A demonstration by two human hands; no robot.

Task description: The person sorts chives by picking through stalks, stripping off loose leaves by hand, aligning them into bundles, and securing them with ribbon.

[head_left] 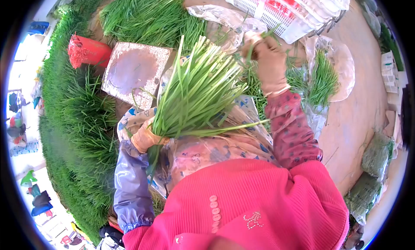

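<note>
My left hand, in a pale glove, is closed round the lower end of a large bunch of garlic chives. The bunch lies tilted over my lap, on a plastic apron with blue prints, its pale stem ends fanned up and to the right. One bundle of leaves sticks out to the right. My right hand, also gloved, is raised beyond the bunch, apart from it. Its fingers are curled and partly blurred, with a thin green leaf blade at the fingertips.
A square board and a red roll of ties stand at the left. A heap of chives lies at the back, near a white basket. Loose chives rest on plastic at the right; stacked greens line the left side.
</note>
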